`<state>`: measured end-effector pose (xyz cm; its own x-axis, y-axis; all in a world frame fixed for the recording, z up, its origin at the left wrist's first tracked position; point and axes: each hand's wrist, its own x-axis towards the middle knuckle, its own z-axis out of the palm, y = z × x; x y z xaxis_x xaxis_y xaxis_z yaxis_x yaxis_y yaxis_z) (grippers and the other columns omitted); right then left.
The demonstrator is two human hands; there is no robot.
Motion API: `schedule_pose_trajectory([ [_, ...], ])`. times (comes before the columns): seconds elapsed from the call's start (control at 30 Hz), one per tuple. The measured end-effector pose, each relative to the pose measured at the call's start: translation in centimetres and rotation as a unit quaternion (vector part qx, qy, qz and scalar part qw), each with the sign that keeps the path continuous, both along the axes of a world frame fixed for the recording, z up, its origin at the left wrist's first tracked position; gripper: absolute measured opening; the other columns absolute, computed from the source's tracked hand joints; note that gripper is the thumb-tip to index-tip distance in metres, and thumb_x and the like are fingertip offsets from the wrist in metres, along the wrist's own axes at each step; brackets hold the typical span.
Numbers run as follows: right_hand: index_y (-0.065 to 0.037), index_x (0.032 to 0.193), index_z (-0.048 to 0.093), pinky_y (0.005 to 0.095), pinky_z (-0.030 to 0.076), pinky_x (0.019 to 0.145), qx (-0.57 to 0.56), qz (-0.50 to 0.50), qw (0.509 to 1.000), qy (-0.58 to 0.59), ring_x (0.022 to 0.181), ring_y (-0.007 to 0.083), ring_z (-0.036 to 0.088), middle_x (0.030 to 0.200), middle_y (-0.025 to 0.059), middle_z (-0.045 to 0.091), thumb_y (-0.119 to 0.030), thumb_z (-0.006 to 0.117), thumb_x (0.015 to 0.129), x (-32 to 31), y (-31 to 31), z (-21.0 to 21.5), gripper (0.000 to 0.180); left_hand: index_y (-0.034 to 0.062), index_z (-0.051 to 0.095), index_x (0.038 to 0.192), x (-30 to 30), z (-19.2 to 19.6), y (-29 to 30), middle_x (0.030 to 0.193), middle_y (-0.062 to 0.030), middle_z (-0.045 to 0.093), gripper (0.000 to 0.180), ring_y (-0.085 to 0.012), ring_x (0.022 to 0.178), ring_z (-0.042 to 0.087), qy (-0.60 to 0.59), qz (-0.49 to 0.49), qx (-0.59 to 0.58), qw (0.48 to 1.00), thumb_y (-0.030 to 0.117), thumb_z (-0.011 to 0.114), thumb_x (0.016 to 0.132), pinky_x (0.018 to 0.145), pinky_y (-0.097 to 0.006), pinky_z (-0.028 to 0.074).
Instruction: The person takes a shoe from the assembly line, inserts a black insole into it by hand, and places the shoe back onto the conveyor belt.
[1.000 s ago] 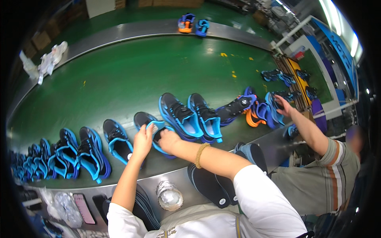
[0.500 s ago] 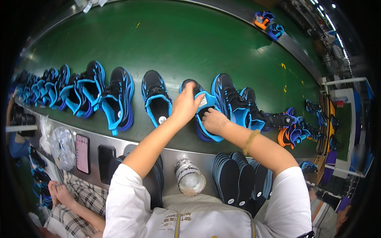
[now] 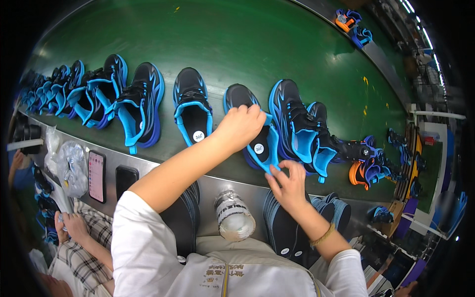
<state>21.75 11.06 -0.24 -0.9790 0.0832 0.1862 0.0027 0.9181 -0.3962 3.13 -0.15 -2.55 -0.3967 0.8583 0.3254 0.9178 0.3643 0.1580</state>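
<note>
A black and blue sneaker [image 3: 239, 95] lies toe-away on the green belt in front of me. My left hand [image 3: 242, 126] is closed over its tongue, hiding the laces; a piece of light blue lining shows beside the fingers. Inside the shoe a dark insole [image 3: 259, 148] with a round white label is visible. My right hand [image 3: 289, 185] is at the heel, with thumb and fingertips pinched at the light blue rim. Just left stands another sneaker [image 3: 190, 84] with a labelled insole in it, and to the right a further sneaker [image 3: 287, 96] sits close by.
Rows of sneakers [image 3: 143, 84] line the green belt [image 3: 247, 39] on both sides. Along the metal ledge are stacked insoles [image 3: 282, 225], a plastic-wrapped roll [image 3: 235, 218], a phone [image 3: 97, 175], a dark phone [image 3: 127, 179] and a clear bag [image 3: 73, 168]. A co-worker's hands [image 3: 74, 227] are at lower left.
My right hand has come out of the shoe's opening and back to its heel, uncovering the labelled insole. My left hand has turned over the tongue. The whole view has shifted slightly.
</note>
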Motion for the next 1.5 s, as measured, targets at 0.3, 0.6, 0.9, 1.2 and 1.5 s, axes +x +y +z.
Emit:
schedule_pose_trajectory([
  [0.3, -0.005, 0.101, 0.059, 0.0380, 0.042, 0.073, -0.076, -0.038, 0.996, 0.030, 0.079, 0.0279, 0.053, 0.087, 0.0119, 0.053, -0.011, 0.062, 0.074, 0.3, -1.8, -0.5, 0.028, 0.0092, 0.052, 0.077, -0.7, 0.6, -1.2, 0.075, -0.0031, 0.047, 0.011, -0.0175, 0.067, 0.050, 0.145, -0.055, -0.089, 0.984, 0.018, 0.052, 0.070, 0.053, -0.028, 0.040],
  [0.6, 0.001, 0.113, 0.048, 0.0379, 0.040, 0.086, -0.022, 0.061, 0.998, 0.023, 0.103, 0.0334, 0.046, 0.111, 0.0202, 0.045, -0.014, 0.059, 0.075, -0.7, -1.3, 1.2, 0.042, 0.0022, 0.049, 0.085, -1.9, 1.7, -0.9, 0.083, -0.0109, 0.051, 0.015, -0.0250, 0.074, 0.057, -0.042, -0.044, -0.141, 0.988, 0.012, 0.049, 0.073, 0.063, -0.035, 0.047],
  [0.9, 0.003, 0.133, 0.020, 0.0333, 0.021, 0.104, 0.060, 0.061, 0.904, -0.419, 0.130, 0.0283, 0.017, 0.139, 0.0194, 0.017, -0.043, 0.059, 0.068, -12.4, -2.9, -0.9, 0.089, 0.0061, 0.049, 0.082, -0.5, 0.3, -0.1, 0.080, -0.0063, 0.050, 0.015, -0.0222, 0.074, 0.055, 0.071, -0.001, -0.138, 0.988, 0.015, 0.052, 0.071, 0.061, -0.032, 0.044],
  [1.2, 0.006, 0.122, 0.039, 0.0345, 0.028, 0.099, 0.039, 0.119, 0.892, -0.435, 0.120, 0.0282, 0.036, 0.130, 0.0212, 0.036, -0.042, 0.054, 0.074, -5.6, -1.2, 0.6, 0.070, 0.0069, 0.050, 0.081, 0.3, -0.1, 0.0, 0.077, -0.0055, 0.050, 0.012, -0.0207, 0.072, 0.054, 0.059, -0.004, -0.123, 0.991, 0.014, 0.050, 0.072, 0.059, -0.031, 0.043],
  [1.5, -0.008, 0.093, 0.062, 0.0408, 0.036, 0.083, -0.089, -0.075, 0.991, -0.065, 0.091, 0.0297, 0.051, 0.101, 0.0124, 0.053, -0.016, 0.067, 0.070, 4.6, -1.2, -1.1, 0.025, 0.0033, 0.048, 0.081, 3.8, 3.7, -2.5, 0.074, -0.0082, 0.050, 0.011, -0.0236, 0.064, 0.053, -0.156, -0.056, 0.045, 0.985, 0.010, 0.054, 0.074, 0.055, -0.031, 0.042],
])
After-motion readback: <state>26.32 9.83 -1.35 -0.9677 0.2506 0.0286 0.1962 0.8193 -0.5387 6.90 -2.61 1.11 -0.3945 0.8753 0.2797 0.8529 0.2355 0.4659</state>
